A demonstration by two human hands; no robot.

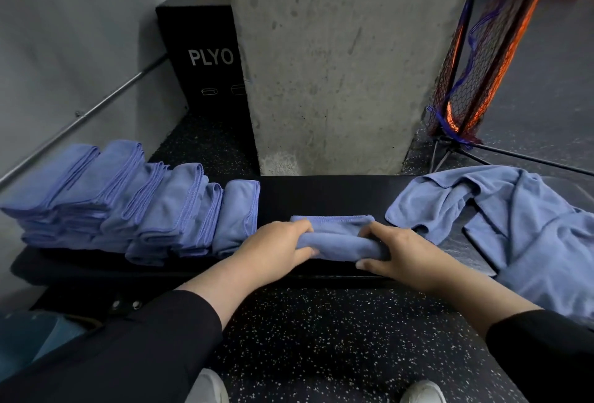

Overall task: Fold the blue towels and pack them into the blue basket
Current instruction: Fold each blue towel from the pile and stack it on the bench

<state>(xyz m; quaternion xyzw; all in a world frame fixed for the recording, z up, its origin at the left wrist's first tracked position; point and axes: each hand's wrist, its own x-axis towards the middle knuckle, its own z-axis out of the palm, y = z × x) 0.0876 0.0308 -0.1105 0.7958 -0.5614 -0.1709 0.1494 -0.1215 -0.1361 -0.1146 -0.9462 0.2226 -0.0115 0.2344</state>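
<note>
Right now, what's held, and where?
Both hands grip one half-folded towel: left hand on its left end, right hand on its right end.

Partly folded blue towel point(334, 237) lies mid-desk; folded towels point(128, 206) rowed left, apparently stacked; unfolded towels point(514, 219) heaped right.

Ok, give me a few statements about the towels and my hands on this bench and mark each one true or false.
1. Both the left hand and the right hand grip the half-folded towel. True.
2. The folded towels sit to the right of the hands. False: they are lined up on the left.
3. Unfolded towels lie on the right end of the bench. True.
4. The black box reads "GYM". False: it reads "PLYO".
5. The half-folded towel is inside a basket. False: it lies on the bench.
</note>
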